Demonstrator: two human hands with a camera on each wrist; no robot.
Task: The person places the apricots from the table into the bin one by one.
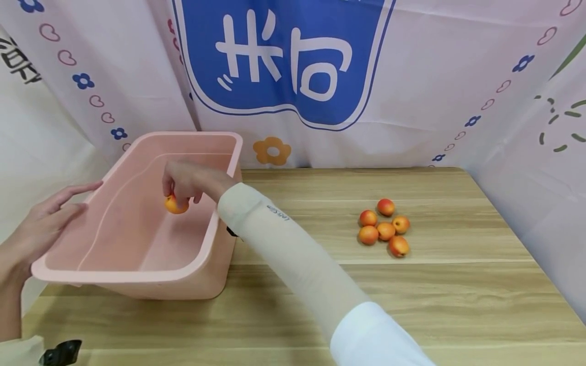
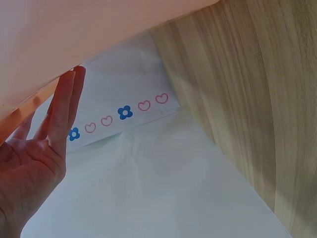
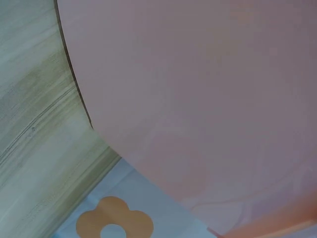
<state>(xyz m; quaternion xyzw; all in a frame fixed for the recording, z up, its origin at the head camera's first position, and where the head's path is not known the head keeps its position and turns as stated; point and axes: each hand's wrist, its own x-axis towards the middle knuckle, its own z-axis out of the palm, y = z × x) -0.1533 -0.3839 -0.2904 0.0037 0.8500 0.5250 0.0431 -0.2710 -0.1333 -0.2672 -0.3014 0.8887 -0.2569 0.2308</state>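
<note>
In the head view my right hand (image 1: 185, 179) reaches down inside a pink plastic tub (image 1: 124, 277). Its fingers pinch an orange-red apricot (image 1: 176, 205) above the tub's floor. My left hand (image 1: 43, 229) holds the tub's left rim, with the thumb over the edge. The left wrist view shows that hand (image 2: 42, 144) from below, its fairly straight fingers against the outer wall under the rim. Several more apricots (image 1: 386, 231) lie grouped on the wooden table, right of the tub. The right wrist view shows the tub's outside (image 3: 188, 99); my right hand is hidden there.
The tub stands at the left of the wood-grain table (image 1: 293, 300). A white printed cloth (image 1: 426, 76) with a blue panel hangs behind the table, and more white cloth hangs at both sides. My right forearm crosses the tub's right rim.
</note>
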